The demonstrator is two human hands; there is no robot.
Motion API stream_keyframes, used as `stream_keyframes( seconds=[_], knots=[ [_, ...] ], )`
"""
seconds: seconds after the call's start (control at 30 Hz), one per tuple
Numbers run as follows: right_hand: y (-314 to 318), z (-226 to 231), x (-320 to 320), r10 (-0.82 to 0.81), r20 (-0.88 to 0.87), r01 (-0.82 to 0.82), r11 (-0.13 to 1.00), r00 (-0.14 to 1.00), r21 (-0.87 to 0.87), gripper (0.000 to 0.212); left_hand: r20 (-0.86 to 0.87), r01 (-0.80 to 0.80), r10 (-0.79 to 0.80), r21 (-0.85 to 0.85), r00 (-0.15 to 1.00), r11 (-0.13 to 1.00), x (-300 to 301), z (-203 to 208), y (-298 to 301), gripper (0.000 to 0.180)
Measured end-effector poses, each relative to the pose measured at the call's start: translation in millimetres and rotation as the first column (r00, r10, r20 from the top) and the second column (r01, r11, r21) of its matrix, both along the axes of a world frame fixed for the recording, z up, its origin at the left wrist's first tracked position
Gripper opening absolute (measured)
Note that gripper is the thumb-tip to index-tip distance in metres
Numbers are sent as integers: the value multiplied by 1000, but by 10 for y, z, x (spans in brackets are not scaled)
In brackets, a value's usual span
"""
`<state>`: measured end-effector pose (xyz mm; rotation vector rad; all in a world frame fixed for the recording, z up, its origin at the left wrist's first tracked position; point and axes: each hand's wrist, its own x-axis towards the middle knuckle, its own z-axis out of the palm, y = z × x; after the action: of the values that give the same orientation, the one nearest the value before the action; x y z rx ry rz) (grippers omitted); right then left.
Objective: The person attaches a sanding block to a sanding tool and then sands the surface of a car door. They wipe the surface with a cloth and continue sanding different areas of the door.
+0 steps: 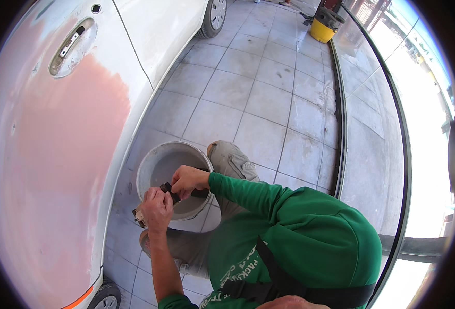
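Both my hands meet over a round grey bucket (pixel 144 164) with cloudy water in it. My right hand (pixel 186 180) is closed, pinching a small black piece (pixel 166 188) whose exact kind I cannot make out. My left hand (pixel 157 208) is closed around the same piece from the near left side. A brown and whitish object (pixel 139 217) sticks out beyond my left hand, at the bucket's outer left; my hand hides how it is held. Behind my right wrist a dark flat strip (pixel 201 193) shows against the bucket's right side.
A white car (pixel 158 31) stands along the left, its near panel (pixel 73 134) patched with pinkish filler and sanded areas around the door handle recess (pixel 73 47). Grey floor tiles (pixel 227 87) run away from me. At right is a glass wall (pixel 366 118); a yellow bucket (pixel 322 31) stands far off.
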<state>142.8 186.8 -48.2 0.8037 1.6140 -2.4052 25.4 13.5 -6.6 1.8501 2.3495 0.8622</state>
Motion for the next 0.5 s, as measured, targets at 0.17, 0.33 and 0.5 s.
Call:
stream_keyframes(
  seconds=[0.17, 0.33, 0.5],
  knots=[
    [2, -60, 3, 24, 6, -24, 1000, 1000, 12, 21, 135, 45, -51, 45, 989, 998, -8, 132, -12, 20],
    [21, -87, 11, 4, 8, -4, 999, 1000, -39, 19, 80, 187, -187, 6, 979, 982, -125, 153, -57, 25],
    [47, -73, -10, 20, -12, -21, 999, 1000, -41, 20, -40, 145, -145, 6, 989, 989, -133, 92, -21, 12]
  ],
)
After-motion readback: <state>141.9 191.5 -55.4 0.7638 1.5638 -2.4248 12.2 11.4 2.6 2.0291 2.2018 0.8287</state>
